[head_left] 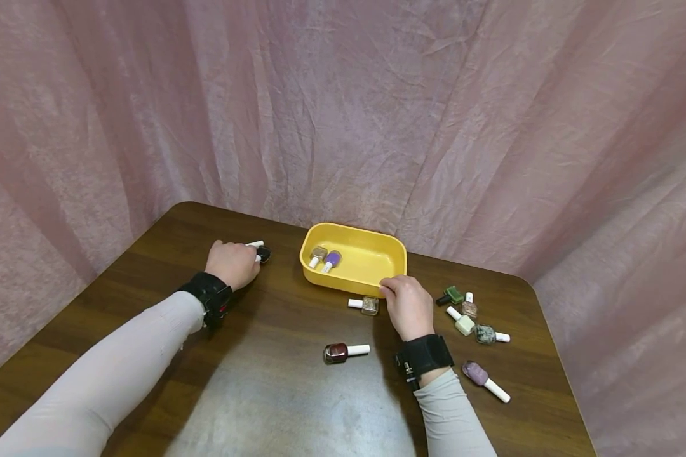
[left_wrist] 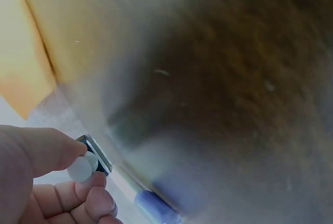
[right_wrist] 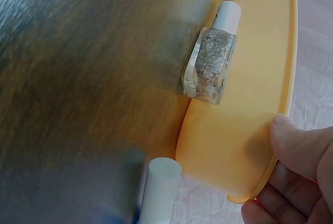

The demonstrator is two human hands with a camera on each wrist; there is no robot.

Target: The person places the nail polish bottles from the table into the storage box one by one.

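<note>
My left hand [head_left: 232, 263], at the table's left, pinches a black nail polish bottle [head_left: 264, 254] by its white cap [left_wrist: 80, 169] between thumb and fingers. Close beside it lies another bottle with a blue-violet part [left_wrist: 156, 207], mostly hidden behind the hand in the head view. With thumb and fingers my right hand [head_left: 410, 308] grips the rim of a yellow bin [head_left: 351, 287] at its near right corner. Two bottles lie inside the bin at its left end: a glittery one [head_left: 319, 252] and a purple one [head_left: 333, 258]. A silver-glitter bottle [right_wrist: 213, 57] lies against the bin's front wall.
A dark red bottle [head_left: 336, 353] lies mid-table. Right of my right hand are a green bottle [head_left: 453, 294], a pale one [head_left: 465, 325], a speckled one [head_left: 484, 334], a glittery one [head_left: 469, 309] and a mauve one [head_left: 476, 372]. A pink curtain [head_left: 343, 114] hangs behind the table.
</note>
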